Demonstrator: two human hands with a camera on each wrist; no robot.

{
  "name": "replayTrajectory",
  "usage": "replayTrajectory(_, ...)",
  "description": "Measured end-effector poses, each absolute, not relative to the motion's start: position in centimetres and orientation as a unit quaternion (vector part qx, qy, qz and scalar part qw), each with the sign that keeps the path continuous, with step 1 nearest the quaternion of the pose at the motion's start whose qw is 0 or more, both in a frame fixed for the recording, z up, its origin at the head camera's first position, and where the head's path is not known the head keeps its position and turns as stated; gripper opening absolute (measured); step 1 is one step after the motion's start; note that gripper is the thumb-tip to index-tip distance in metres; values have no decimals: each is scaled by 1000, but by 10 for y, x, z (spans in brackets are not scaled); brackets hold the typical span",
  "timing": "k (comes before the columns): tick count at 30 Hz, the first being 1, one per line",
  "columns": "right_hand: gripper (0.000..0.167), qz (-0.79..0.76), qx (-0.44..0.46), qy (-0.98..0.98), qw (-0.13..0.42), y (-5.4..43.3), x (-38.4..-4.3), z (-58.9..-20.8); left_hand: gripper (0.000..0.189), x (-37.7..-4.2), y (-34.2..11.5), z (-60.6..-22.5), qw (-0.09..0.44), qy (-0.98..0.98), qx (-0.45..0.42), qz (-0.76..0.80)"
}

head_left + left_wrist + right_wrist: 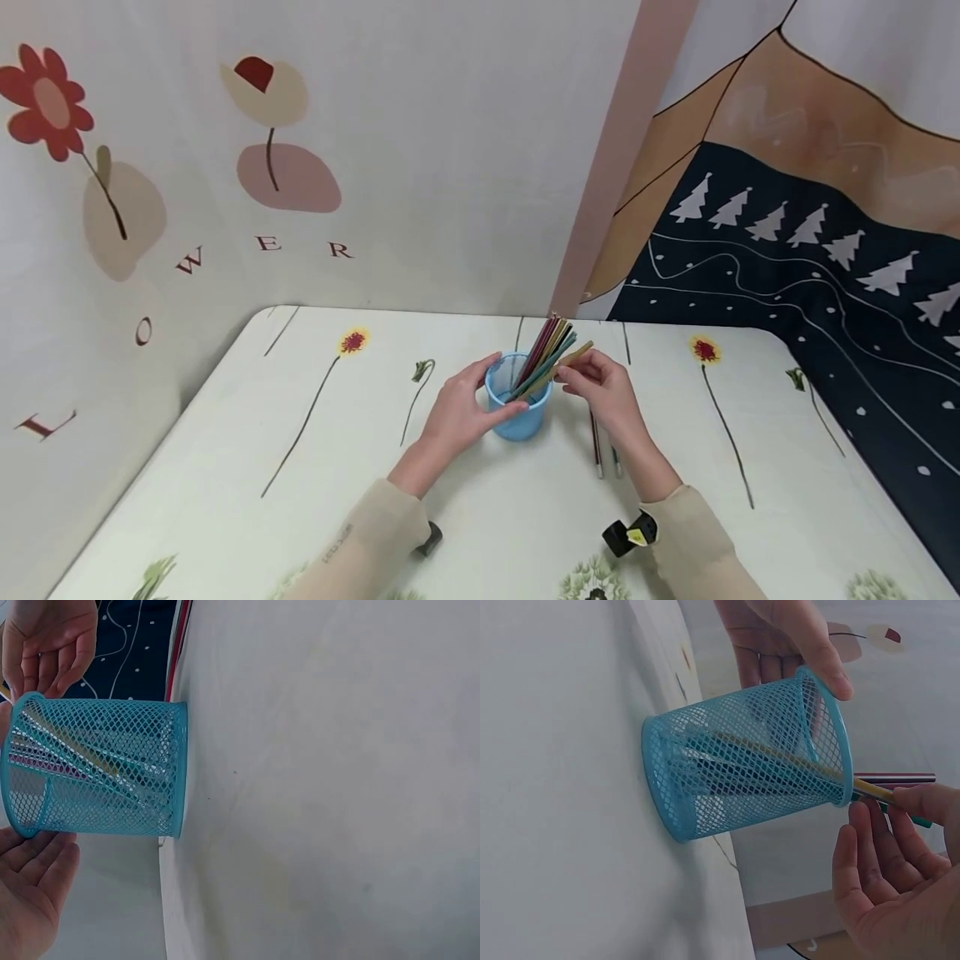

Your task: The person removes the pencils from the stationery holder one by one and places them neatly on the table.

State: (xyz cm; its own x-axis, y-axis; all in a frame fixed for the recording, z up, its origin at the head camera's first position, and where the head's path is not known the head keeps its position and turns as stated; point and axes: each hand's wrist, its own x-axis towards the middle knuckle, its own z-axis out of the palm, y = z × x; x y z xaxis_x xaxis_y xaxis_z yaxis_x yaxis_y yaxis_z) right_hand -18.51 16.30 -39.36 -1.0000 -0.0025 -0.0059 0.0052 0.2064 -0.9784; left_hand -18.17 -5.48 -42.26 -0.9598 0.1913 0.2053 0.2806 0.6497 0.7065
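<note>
A light-blue mesh pencil cup (pixel 517 427) stands on the table between both hands. My left hand (pixel 467 407) holds it by the rim, the thumb along the near edge and the fingers round the far left side. Several pencils (pixel 546 343) in dark red, gold, black and teal lean to the right inside the cup. My right hand (pixel 606 393) pinches a gold-yellow pencil (pixel 874 790) between thumb and fingers just beyond the rim. That pencil's lower part shows through the mesh in the right wrist view, inside the cup.
Two more pencils, a dark-red one (pixel 596 446) and a dark-green one (pixel 617 461), lie on the white flower-print table (pixel 225 533) below the right hand. Hanging printed cloths (pixel 450 150) rise behind the table.
</note>
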Motion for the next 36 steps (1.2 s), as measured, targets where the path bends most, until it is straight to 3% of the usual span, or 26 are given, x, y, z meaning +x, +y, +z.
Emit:
replayTrajectory(24,29,-670,-2,742,-25,177,-185,-356,88,-179,-57,-423,64,-911,-119,-390)
replayTrajectory(36,22,-702,14,707,-86,196,-179,-340,86,-180,-56,-424,65,-912,-135,-382)
